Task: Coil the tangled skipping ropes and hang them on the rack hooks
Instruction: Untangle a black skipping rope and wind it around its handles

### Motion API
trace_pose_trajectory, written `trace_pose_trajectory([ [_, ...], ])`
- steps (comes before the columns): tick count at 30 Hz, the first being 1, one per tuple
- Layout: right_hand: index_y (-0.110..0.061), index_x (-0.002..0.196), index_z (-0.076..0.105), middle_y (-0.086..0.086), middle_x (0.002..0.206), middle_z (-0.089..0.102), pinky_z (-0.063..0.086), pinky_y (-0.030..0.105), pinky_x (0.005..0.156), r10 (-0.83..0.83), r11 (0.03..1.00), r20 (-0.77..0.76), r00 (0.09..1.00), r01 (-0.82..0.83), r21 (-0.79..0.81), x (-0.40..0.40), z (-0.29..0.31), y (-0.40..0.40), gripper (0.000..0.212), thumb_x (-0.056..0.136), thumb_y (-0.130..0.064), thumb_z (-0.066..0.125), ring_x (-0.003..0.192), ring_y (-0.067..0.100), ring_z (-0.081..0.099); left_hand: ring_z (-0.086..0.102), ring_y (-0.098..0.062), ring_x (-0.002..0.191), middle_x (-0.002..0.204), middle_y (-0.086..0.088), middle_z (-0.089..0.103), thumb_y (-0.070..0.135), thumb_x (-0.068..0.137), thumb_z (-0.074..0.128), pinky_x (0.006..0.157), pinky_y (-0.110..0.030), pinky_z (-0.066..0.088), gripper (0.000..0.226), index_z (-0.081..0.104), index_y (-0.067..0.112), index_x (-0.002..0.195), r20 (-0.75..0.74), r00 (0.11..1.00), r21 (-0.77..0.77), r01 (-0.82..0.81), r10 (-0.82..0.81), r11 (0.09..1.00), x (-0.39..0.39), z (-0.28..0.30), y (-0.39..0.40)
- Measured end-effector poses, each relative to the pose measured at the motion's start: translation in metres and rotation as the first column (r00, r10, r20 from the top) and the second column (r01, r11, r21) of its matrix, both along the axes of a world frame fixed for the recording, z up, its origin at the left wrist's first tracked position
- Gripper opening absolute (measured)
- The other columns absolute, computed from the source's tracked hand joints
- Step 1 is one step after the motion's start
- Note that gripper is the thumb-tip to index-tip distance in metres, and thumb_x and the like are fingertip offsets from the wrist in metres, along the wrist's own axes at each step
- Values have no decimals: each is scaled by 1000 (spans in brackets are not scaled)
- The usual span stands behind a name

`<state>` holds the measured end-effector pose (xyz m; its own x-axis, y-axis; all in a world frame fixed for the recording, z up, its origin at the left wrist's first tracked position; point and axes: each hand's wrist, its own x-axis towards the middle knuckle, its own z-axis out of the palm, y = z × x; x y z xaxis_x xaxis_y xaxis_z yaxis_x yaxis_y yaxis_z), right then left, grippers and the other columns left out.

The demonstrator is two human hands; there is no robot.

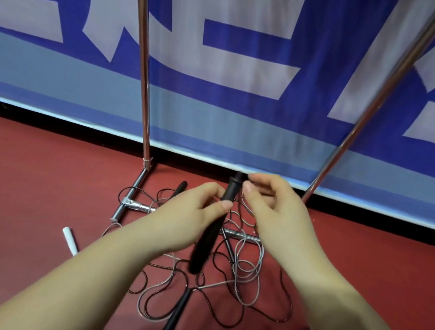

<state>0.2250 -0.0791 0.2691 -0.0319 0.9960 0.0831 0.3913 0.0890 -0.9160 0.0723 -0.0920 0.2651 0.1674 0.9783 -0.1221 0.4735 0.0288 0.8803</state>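
Left hand: the left hand [191, 216] pinches a black handle [212, 230] between thumb and curled fingers, near the handle's upper half, holding it tilted with its cord end up and away from the person.
Right hand: the right hand [274, 207] sits just beside the top of that handle, its thumb and forefinger bent toward each other at the cord end; whether they actually nip the cord there cannot be told (the tip is small and dark against the skirting).
Step in hand: by the look of it, freeing one rope from the heap before any coiling starts.
How to do it well: the person should keep the handle steady in the left hand and feed cord through the right, drawing slowly so loops slide off rather than cinch; if a loop snags on the rack foot, lift it clear instead of pulling.
Tangle: the skipping ropes [241, 274] lie on the red floor [30, 183] directly below both hands, dark and pale cords looped through each other and over the rack's base bar [235, 233].
Other handles: a second black handle [174, 316] lies near the person, a third [181, 186] pokes out beyond the left hand, and a white handle [70, 240] rests off to the left, apart from the heap.
Rack: the uprights [144, 60] rise behind the hands against the blue banner [251, 59]; no hooks are in view.
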Motion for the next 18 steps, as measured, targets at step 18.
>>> trace_pose_trajectory([
  [18, -23, 82, 65, -4, 74, 65, 49, 30, 74, 335, 941, 328, 883, -301, -152, 25, 4, 2, 5, 87, -25, 66, 71, 19, 60, 38, -15, 53, 61, -4, 43, 34, 94, 53, 48, -20, 33, 28, 53, 9, 82, 247, 956, 66, -180, 159, 981, -10, 12, 2],
])
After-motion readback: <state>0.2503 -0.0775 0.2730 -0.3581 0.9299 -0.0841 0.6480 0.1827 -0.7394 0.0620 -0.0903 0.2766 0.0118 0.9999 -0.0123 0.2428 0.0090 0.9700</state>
